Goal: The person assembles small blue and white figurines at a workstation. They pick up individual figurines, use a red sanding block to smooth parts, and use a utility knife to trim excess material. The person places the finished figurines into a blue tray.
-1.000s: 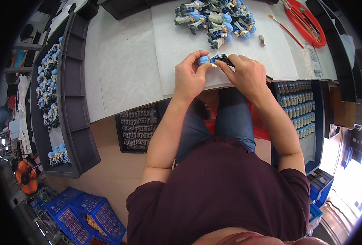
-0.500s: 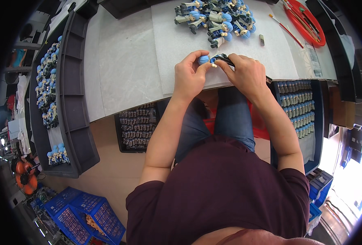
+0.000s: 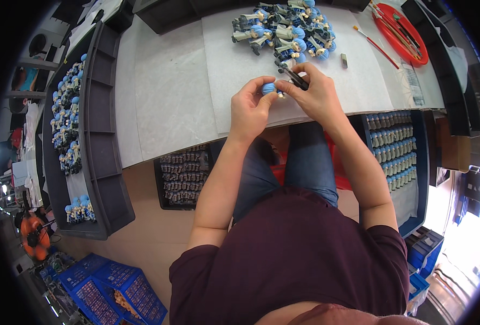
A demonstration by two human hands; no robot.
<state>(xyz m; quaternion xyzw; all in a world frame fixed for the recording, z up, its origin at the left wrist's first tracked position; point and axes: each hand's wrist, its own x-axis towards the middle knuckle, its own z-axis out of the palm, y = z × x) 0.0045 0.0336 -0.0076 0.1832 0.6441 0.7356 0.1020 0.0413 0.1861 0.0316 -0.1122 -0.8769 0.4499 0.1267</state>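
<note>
Fingers of the left hand (image 3: pixel 249 111) close around the blue head of one small doll (image 3: pixel 268 88), near the centre of the frame. That pinch probably steadies the doll and leaves its lower part exposed. The right hand (image 3: pixel 318 97) grips one black pen-like tool (image 3: pixel 299 81), its far end toward the upper left, away from the doll; its thumb comes up to the doll, though contact is hard to tell. Tilting the tool that way likely frees the thumb and fingertip.

The heap of dolls (image 3: pixel 288 32) lies at the top centre, probably for easy reach, too overlapped to count. At upper right sit one red tray (image 3: pixel 398 45) holding several brushes, one loose red brush (image 3: pixel 379 49) and one small grey block (image 3: pixel 344 60). One bin (image 3: pixel 99 108) at left holds more dolls, jumbled; one bin (image 3: pixel 422 173) at right shows about five rows, perhaps spaced against rubbing.
</note>
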